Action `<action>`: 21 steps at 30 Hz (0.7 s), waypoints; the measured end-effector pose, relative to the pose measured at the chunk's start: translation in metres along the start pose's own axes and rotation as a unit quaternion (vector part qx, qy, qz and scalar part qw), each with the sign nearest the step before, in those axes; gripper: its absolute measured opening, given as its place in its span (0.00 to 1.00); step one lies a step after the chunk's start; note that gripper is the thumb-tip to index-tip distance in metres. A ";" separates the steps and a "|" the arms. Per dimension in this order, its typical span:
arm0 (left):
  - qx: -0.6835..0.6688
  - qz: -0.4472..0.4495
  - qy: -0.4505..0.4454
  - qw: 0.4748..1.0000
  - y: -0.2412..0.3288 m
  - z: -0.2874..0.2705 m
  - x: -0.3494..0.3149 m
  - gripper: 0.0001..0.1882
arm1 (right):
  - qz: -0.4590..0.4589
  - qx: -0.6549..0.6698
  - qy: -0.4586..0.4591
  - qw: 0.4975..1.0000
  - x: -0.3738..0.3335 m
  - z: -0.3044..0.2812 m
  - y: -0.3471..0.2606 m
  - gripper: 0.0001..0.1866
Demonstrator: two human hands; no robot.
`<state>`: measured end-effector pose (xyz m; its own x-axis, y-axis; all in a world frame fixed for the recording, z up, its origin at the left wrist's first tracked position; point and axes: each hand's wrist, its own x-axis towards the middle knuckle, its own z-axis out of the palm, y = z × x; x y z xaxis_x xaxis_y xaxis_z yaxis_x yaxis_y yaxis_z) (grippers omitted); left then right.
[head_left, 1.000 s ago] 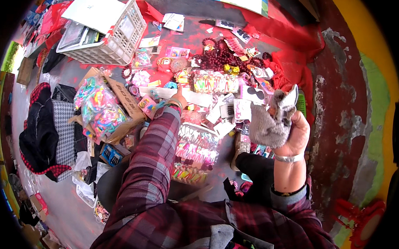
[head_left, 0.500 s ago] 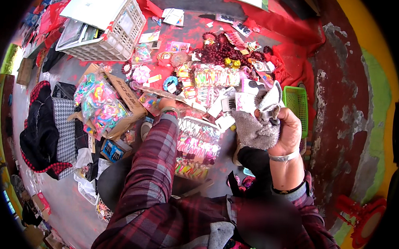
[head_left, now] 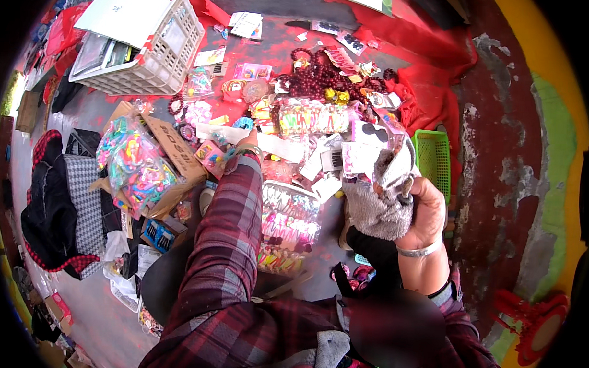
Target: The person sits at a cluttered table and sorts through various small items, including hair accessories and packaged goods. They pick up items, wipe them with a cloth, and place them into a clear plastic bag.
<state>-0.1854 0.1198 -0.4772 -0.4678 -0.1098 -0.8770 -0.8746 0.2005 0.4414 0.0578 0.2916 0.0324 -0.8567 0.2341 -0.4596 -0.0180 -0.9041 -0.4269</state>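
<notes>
My right hand [head_left: 427,214], a band at its wrist, pinches a grey fluffy cloth [head_left: 379,210] that hangs in folds to its left. My left hand [head_left: 249,141] reaches forward to a long pale flat strip [head_left: 279,146] and appears to grip it near its middle; the forearm and sleeve hide most of the fingers. Below the strip lies a clear pack of colourful hair clips [head_left: 290,226]. Beyond it are another pack of bright clips [head_left: 314,116] and a heap of dark red beads [head_left: 321,78]. White cards [head_left: 331,160] lie between my hands.
At the left, a cardboard box [head_left: 179,144] holds bags of colourful pieces [head_left: 136,159]. A white plastic crate [head_left: 159,62] stands at the back left, a green basket [head_left: 433,164] at the right by the peeling wall [head_left: 494,145]. A black bag [head_left: 53,208] lies far left.
The strip at my left hand has turned, showing a paler face. My right hand and the grey cloth have lowered slightly. The whole view has shifted a little.
</notes>
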 end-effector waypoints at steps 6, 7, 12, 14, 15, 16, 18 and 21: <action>0.010 0.025 -0.023 0.999 0.001 -0.009 0.046 0.31 | 0.012 -0.001 -0.004 1.000 0.006 -0.001 0.002 0.29; -0.013 0.024 -0.030 0.999 0.000 -0.006 0.036 0.32 | 0.011 0.004 -0.002 1.000 0.006 0.000 0.003 0.29; 0.234 0.030 -0.013 0.972 0.023 0.008 -0.029 0.33 | -0.002 -0.070 0.041 0.997 0.008 -0.010 0.008 0.32; 0.151 0.077 -0.016 0.985 -0.011 -0.077 0.049 0.26 | 0.071 -0.056 -0.063 0.994 0.012 0.008 0.010 0.33; 0.242 0.131 -0.079 0.958 -0.008 -0.066 0.046 0.25 | 0.058 -0.063 -0.046 0.995 0.014 0.004 0.011 0.33; 0.334 0.183 -0.152 0.912 -0.005 -0.050 0.033 0.24 | 0.038 -0.069 -0.018 0.997 0.015 -0.001 0.012 0.32; -0.186 -0.141 -0.109 0.966 0.022 0.005 -0.051 0.13 | 0.015 -0.023 -0.011 1.000 0.012 -0.014 0.006 0.32; -0.295 -0.138 -0.077 0.942 0.021 -0.031 -0.088 0.09 | 0.039 -0.036 -0.015 0.998 0.009 -0.006 0.010 0.31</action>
<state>-0.1663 0.1031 -0.3844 -0.2269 0.0736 -0.9711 -0.9001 -0.3967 0.1803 0.0529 0.2870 0.0194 -0.8691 0.1529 -0.4703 0.0847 -0.8909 -0.4462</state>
